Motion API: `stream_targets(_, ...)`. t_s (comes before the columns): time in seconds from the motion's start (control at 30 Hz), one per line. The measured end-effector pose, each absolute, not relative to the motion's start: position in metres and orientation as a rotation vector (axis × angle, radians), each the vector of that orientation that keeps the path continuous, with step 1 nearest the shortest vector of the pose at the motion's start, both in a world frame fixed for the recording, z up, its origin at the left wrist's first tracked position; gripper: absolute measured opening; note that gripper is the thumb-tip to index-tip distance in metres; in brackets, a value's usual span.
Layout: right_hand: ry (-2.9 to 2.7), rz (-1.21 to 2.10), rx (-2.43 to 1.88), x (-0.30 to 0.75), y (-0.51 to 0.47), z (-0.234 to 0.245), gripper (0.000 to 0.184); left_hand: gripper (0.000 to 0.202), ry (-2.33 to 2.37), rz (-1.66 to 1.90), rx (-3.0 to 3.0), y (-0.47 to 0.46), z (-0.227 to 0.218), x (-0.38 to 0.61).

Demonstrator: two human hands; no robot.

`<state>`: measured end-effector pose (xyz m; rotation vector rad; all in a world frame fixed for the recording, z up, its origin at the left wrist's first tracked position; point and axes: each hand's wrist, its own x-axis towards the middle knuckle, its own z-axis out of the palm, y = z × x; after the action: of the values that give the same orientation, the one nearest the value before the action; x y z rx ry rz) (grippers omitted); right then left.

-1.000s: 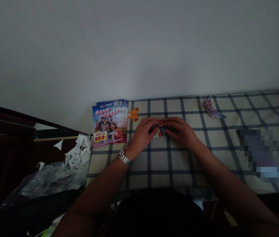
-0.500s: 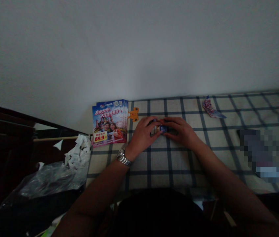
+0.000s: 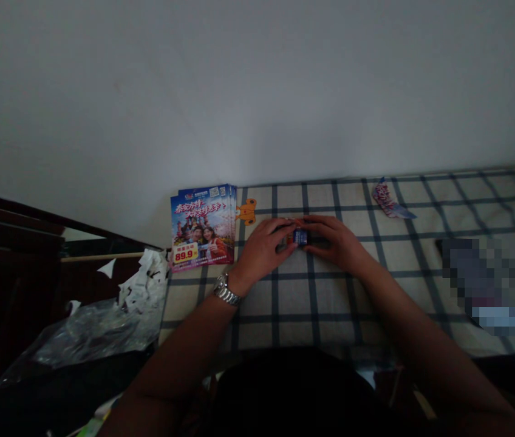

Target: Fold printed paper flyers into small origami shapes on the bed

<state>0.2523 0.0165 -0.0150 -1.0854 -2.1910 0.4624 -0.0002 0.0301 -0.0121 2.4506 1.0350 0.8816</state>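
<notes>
Both my hands meet over a small folded piece of printed paper, blue and red, pressed against the checked cloth. My left hand, with a metal watch on its wrist, grips the paper's left side. My right hand pinches its right side. Most of the paper is hidden under my fingers.
A stack of colourful flyers lies at the cloth's far left corner by the wall, with an orange cut-out beside it. A folded paper piece lies far right. Crumpled plastic and paper scraps sit left of the cloth.
The folded paper has been pressed smaller and flatter between my fingers. My hands stayed at the same spot on the cloth.
</notes>
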Motion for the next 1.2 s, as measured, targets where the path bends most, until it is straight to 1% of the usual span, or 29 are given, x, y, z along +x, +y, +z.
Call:
stream_targets(0.2, -2.138, 0.479, -1.128, 0.252, 0.018, -0.016, 0.052, 0.035, 1.020, 0.921, 2.401, 0.029, -0.008, 0.000)
stream_targets(0.33, -2.104, 0.467, -1.162, 0.251, 0.019, -0.012, 0.049, 0.033, 0.989, 0.963, 2.369, 0.028, -0.003, 0.000)
stream_targets(0.57, -2.004, 0.542, -1.148, 0.247, 0.016, -0.004, 0.022, 0.031, 0.943, 0.920, 2.313, 0.024, 0.002, 0.000)
stream_targets(0.67, -1.932, 0.591, -1.154, 0.245, 0.013, -0.002, 0.016, 0.029, 0.930, 0.911, 2.281, 0.023, 0.003, -0.001)
stream_targets(0.93, -1.701, 0.816, -1.240, 0.241, 0.007, -0.002, 0.020, 0.024, 0.931, 1.040, 2.179, 0.020, 0.005, 0.000)
stream_targets(1.1, -1.655, 0.937, -1.233, 0.240, 0.006, -0.003, 0.023, 0.036, 0.943, 1.076, 2.119, 0.019, 0.010, 0.000)
stream_targets(1.2, -1.692, 0.954, -1.257, 0.240, 0.006, -0.003, 0.025, 0.031, 0.945, 1.054, 2.149, 0.020, 0.009, -0.001)
